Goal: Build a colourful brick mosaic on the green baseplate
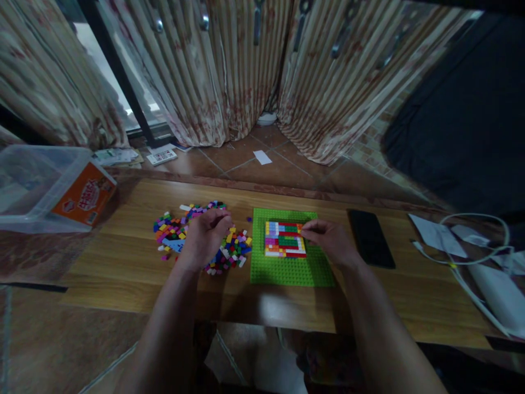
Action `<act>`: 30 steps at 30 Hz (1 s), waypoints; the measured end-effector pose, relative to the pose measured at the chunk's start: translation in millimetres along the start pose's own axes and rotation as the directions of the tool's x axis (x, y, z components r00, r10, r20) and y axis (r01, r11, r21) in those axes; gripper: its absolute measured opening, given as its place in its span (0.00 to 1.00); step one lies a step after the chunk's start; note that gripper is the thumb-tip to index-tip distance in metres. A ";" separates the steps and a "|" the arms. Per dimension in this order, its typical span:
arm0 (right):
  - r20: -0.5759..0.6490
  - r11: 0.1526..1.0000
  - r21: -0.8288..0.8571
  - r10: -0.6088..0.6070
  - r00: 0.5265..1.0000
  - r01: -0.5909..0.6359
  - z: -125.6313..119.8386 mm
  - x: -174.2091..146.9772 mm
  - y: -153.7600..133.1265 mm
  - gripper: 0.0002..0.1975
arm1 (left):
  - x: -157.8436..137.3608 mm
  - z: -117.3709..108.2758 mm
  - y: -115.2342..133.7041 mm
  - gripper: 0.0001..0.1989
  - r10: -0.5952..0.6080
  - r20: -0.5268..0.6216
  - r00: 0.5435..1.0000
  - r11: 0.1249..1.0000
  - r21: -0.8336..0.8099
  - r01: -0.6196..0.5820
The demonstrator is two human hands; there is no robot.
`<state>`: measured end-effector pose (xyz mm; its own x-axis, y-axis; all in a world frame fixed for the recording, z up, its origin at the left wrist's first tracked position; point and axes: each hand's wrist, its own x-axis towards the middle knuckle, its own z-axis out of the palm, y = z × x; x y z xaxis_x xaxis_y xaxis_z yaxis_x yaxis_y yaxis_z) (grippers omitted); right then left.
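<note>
A green studded baseplate point(287, 273) lies on the wooden table, bearing a roughly square build of colourful building bricks point(289, 241) in red, white, green, purple and yellow. My right hand point(328, 238) is at the build's upper right corner, thumb and forefinger pinched on a small orange-red brick point(301, 226). Left of the baseplate spreads a pile of loose bricks point(235, 246) in many colours. Over that pile hovers my left hand point(207, 238), its fingers curled and thumb against the forefinger. Whatever it may hold is hidden.
A black phone point(371, 238) lies right of the baseplate. White cables point(471, 262) and papers point(437, 235) are at the table's right end. A clear plastic bin point(36, 186) with an orange label stands at the left. Beyond the table hang striped curtains point(246, 71).
</note>
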<state>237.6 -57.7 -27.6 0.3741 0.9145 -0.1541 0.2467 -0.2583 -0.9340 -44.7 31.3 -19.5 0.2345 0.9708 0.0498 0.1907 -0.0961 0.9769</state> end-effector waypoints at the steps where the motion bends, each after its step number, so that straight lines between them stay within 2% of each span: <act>1: 0.001 0.999 0.019 0.033 0.999 -0.033 0.2 0.1 -0.8 0.15 | 0.1 -0.2 -1.1 0.10 0.005 0.004 1.000 1.000 0.003 -0.005; 5: -0.003 0.992 0.066 0.104 0.995 -0.104 0.4 0.0 -3.4 0.15 | 0.0 -0.6 -5.2 0.10 -0.002 0.015 1.000 1.000 0.016 0.002; 14: -0.058 0.988 0.056 0.144 0.988 -0.141 6.2 1.5 -2.8 0.13 | -3.1 2.2 -0.4 0.11 -0.035 0.015 0.999 0.998 0.055 0.035; 22: -0.011 0.989 0.040 0.141 0.990 -0.140 -3.1 3.9 1.2 0.14 | -3.0 -5.3 6.0 0.09 -0.050 -0.045 0.998 0.998 -0.046 0.048; 26: -0.148 0.999 0.046 -0.014 0.989 0.021 -2.9 1.1 -9.6 0.12 | -2.1 -10.7 8.9 0.09 -0.064 -0.102 0.993 0.994 -0.094 0.054; 28: -0.214 0.991 0.006 -0.132 0.968 0.137 9.6 -4.9 -20.0 0.10 | -1.6 -11.9 8.4 0.09 -0.059 -0.111 0.992 0.995 -0.087 0.049; 30: -0.197 0.970 -0.048 -0.245 0.949 0.240 29.6 -14.4 -30.6 0.07 | -1.7 -12.1 7.0 0.09 -0.050 -0.108 0.993 0.997 -0.067 0.043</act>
<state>198.1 -53.8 -6.3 0.4709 0.8701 0.1459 0.3721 -0.0460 -0.9270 -55.2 31.7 -10.2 0.1199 0.9925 0.0228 0.1361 -0.0391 0.9899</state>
